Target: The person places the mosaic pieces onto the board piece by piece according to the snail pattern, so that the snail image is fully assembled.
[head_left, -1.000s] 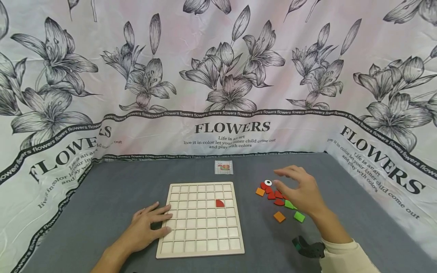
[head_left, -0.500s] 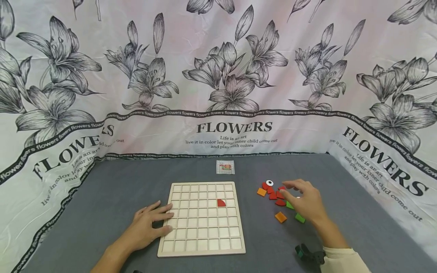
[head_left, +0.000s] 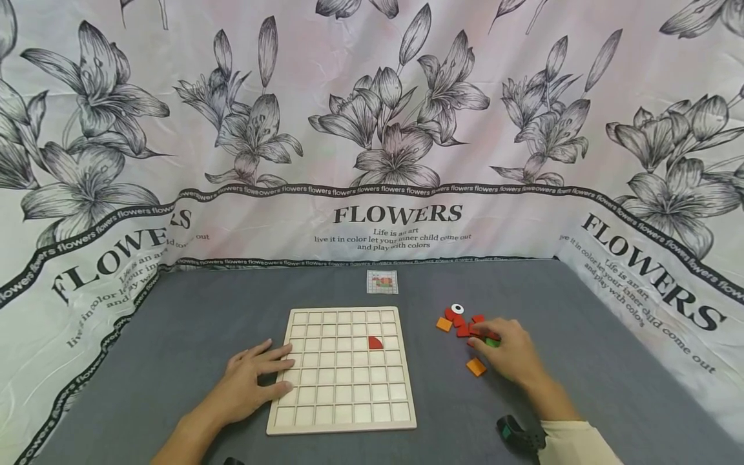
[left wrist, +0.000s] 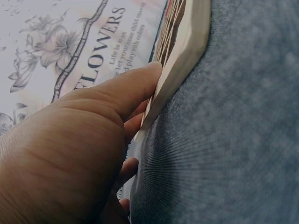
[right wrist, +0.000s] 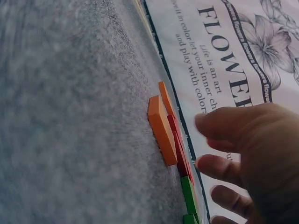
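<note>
Board (head_left: 336,376) of pale gridded wood touches my spread left grip (head_left: 247,384); my right grip (head_left: 511,352), parted, overhangs flat red tiles (head_left: 463,330).

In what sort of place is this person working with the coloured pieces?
It looks like a screened-off tabletop for puzzles or games, though the wider room is out of view. A flower-printed curtain surrounds a grey tabletop, which bears a wooden grid board and loose coloured pieces.

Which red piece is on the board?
The quarter-circle: third row from the board's far edge, second column from the right. The other visible red pieces lie off the board, near the right hand.
</note>
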{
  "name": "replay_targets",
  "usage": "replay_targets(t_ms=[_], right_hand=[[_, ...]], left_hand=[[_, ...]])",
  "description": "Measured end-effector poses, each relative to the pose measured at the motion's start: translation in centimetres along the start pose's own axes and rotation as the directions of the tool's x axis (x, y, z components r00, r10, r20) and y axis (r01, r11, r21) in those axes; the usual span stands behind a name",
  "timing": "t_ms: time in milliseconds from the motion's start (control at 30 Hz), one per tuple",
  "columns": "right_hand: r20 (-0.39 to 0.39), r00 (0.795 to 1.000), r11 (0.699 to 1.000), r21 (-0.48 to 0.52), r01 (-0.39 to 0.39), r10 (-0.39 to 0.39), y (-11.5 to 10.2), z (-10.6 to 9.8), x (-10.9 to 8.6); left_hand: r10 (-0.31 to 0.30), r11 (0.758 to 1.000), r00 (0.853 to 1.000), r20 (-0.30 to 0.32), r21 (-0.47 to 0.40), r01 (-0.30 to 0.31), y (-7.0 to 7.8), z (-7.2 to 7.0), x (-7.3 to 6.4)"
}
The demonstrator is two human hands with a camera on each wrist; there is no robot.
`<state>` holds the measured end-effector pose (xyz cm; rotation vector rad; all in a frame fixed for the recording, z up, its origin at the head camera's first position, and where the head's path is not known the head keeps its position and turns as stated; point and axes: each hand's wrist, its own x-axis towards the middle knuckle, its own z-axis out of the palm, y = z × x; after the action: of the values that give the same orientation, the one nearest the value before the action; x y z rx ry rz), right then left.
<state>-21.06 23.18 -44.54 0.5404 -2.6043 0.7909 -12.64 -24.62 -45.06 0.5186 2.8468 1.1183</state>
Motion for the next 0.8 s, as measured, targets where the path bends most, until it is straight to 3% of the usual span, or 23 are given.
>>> replay_targets(t_ms=[333, 533, 633, 800], right_hand=[[0.083, 0.995, 0.998, 0.038, 0.048, -0.051, -0.04, 0.41, -0.3], [0.048, 0.996, 0.997, -0.017, 0.079, -0.078, -0.19, 0.61, -0.33], [0.045, 0.997, 0.995, -0.077, 0.061, -0.058, -0.34, 0.64, -0.39], [0.103, 0.995, 0.99, -0.138, -0.005, 0.02, -0.68, 0.54, -0.41]], left_hand=[[-0.008, 1.0, 1.0, 0.003, -0.007, 0.008, -0.2, 0.27, 0.07], [-0.005, 1.0, 1.0, -0.001, -0.002, 0.005, -0.03, 0.16, 0.03], [-0.001, 1.0, 1.0, -0.006, 0.004, 0.001, 0.01, 0.1, 0.01], [-0.002, 1.0, 1.0, -0.011, 0.006, 0.002, 0.01, 0.14, -0.03]])
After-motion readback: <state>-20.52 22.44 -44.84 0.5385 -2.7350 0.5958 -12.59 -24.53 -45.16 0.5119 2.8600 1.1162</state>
